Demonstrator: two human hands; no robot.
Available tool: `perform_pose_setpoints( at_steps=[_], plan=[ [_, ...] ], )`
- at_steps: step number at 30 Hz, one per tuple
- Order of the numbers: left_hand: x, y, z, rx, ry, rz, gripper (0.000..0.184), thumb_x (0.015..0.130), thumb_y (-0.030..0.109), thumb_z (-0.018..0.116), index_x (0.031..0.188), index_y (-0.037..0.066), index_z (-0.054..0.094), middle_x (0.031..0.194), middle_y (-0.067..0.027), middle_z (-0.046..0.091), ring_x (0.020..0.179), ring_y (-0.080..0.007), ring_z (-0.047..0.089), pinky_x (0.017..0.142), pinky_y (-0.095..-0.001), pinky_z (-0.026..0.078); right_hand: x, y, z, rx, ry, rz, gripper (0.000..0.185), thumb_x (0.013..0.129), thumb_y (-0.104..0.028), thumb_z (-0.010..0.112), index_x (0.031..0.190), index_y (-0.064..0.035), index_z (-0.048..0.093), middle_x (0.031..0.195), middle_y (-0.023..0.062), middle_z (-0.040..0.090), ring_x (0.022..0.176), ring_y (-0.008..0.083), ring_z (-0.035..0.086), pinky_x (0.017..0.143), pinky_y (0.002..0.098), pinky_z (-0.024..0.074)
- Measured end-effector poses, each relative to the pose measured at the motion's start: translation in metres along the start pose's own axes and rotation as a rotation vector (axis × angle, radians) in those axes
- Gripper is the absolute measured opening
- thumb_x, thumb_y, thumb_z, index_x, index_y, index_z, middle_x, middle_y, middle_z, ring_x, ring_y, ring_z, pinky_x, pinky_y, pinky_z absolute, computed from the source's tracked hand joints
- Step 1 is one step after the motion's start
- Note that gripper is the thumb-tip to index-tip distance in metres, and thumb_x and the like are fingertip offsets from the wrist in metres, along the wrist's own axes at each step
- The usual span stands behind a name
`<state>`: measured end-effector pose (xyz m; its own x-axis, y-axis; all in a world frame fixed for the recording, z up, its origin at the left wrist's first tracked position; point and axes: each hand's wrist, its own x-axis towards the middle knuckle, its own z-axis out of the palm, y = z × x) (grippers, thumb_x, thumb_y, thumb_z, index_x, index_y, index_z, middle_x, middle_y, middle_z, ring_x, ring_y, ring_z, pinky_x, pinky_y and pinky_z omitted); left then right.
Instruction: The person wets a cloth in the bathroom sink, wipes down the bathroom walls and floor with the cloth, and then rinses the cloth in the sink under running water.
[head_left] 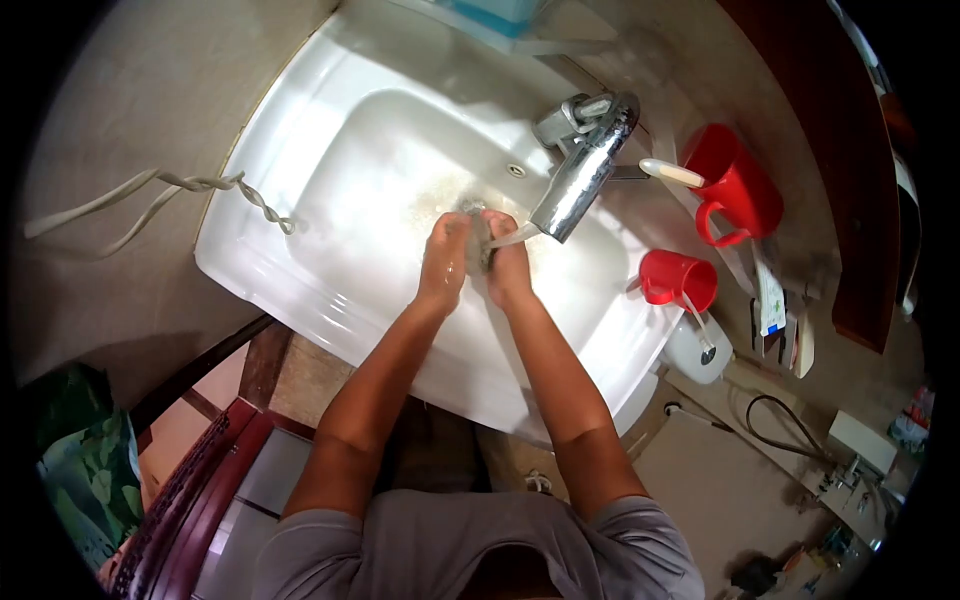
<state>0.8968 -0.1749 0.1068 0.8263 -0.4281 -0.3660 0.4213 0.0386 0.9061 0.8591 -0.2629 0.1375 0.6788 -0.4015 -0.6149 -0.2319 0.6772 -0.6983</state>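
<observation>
Both hands are low in the white sink (pixel 350 200), under water running from the chrome faucet (pixel 588 175). My left hand (pixel 444 262) is on the left side of a small greyish, translucent thing (pixel 478 245), its fingers curled against it. On the other side, my right hand (pixel 509 262) has its fingers curled at the same thing, where the stream lands. What this thing is cannot be made out. The drain lies just beyond the fingertips, partly hidden by them.
Two red mugs, a larger one (pixel 745 190) and a smaller one (pixel 680 279), stand to the right of the sink. A toothpaste tube (pixel 769 300) is near them. Twisted pale cords (pixel 180 183) reach over the sink's left rim.
</observation>
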Motion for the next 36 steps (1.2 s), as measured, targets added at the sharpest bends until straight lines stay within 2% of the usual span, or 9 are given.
perform_pose_setpoints(
  at_steps=[3,6,9,16,19,28,32,33,36],
  plan=[
    [-0.008,0.002,-0.004,1.03,-0.009,0.481,0.03,0.084,0.015,0.053,0.111,0.005,0.055,0.138,-0.018,0.038,0.12,-0.0343,0.036,0.103,-0.0389,0.026,0.014,0.011,-0.014,0.342,-0.186,0.156,0.031,0.097,-0.026,0.038,0.122,-0.0074,0.045,0.12,0.0081,0.048,0.108,0.0211,0.049,0.092,0.0336,0.043],
    [-0.001,-0.006,-0.008,1.005,-0.07,0.589,0.045,0.076,0.011,0.053,0.121,0.011,0.052,0.132,-0.0167,0.04,0.115,-0.0377,0.035,0.098,-0.0425,0.029,0.014,0.018,-0.005,0.408,-0.03,0.253,0.027,0.095,-0.02,0.039,0.115,-0.0036,0.048,0.108,0.0092,0.054,0.1,0.021,0.054,0.086,0.0341,0.0465],
    [0.004,-0.017,-0.001,0.344,-0.218,0.554,0.032,0.081,0.009,0.053,0.112,0.003,0.049,0.127,-0.0201,0.042,0.116,-0.0397,0.035,0.099,-0.042,0.027,0.02,0.025,-0.003,0.399,0.043,0.272,0.026,0.094,-0.017,0.04,0.111,0.0001,0.049,0.101,0.0098,0.057,0.092,0.0216,0.057,0.081,0.0344,0.0487],
    [-0.002,-0.019,0.003,0.63,-0.013,0.465,0.032,0.071,0.003,0.056,0.102,0.005,0.049,0.102,-0.0154,0.046,0.102,-0.0361,0.04,0.09,-0.0422,0.033,0.017,0.023,0.0,0.426,0.108,0.302,0.03,0.094,-0.034,0.044,0.099,-0.0066,0.054,0.091,0.007,0.056,0.082,0.0184,0.054,0.071,0.0318,0.0483],
    [-0.001,-0.014,-0.008,0.528,-0.093,0.307,0.033,0.073,0.005,0.056,0.105,0.007,0.049,0.102,-0.0138,0.047,0.103,-0.0333,0.041,0.088,-0.0407,0.035,0.013,0.013,-0.013,-0.357,0.113,0.051,0.028,0.093,-0.034,0.048,0.098,-0.0063,0.054,0.09,0.0051,0.055,0.08,0.0143,0.052,0.068,0.0283,0.0446],
    [0.014,-0.026,-0.022,-0.843,-0.114,-0.686,0.05,0.086,0.035,0.057,0.13,0.015,0.042,0.118,-0.0049,0.047,0.102,-0.0211,0.049,0.089,-0.0367,0.037,-0.02,0.037,-0.024,-0.591,-0.02,-0.489,0.017,0.088,-0.014,0.056,0.099,-0.0006,0.053,0.106,0.0083,0.056,0.09,0.0169,0.054,0.081,0.0316,0.0438],
    [0.021,-0.032,-0.02,-0.659,-0.147,-0.711,0.033,0.089,0.037,0.055,0.106,0.009,0.054,0.092,-0.0021,0.053,0.085,-0.0176,0.052,0.074,-0.0309,0.043,-0.038,0.047,0.001,-1.045,-0.142,-1.037,0.016,0.079,-0.008,0.059,0.093,-0.001,0.053,0.104,0.0145,0.055,0.096,0.0307,0.051,0.085,0.0402,0.0405],
    [0.009,-0.023,-0.015,-0.369,-0.113,-0.468,0.026,0.092,0.035,0.051,0.089,0.009,0.054,0.083,-0.0012,0.052,0.08,-0.0144,0.05,0.068,-0.0301,0.043,-0.034,0.048,0.003,-1.123,-0.116,-1.111,0.016,0.078,-0.008,0.059,0.091,-0.0012,0.053,0.103,0.0154,0.055,0.097,0.0331,0.05,0.085,0.0419,0.0398],
    [0.0,-0.01,-0.011,-0.51,0.133,-0.506,0.024,0.094,0.03,0.046,0.083,0.009,0.051,0.082,-0.0006,0.05,0.078,-0.0118,0.049,0.067,-0.0282,0.043,-0.002,0.016,0.0,-1.348,-0.098,-0.654,0.017,0.086,-0.014,0.053,0.098,-0.0026,0.055,0.108,0.012,0.055,0.1,0.0291,0.052,0.087,0.0416,0.0412]
  ],
)
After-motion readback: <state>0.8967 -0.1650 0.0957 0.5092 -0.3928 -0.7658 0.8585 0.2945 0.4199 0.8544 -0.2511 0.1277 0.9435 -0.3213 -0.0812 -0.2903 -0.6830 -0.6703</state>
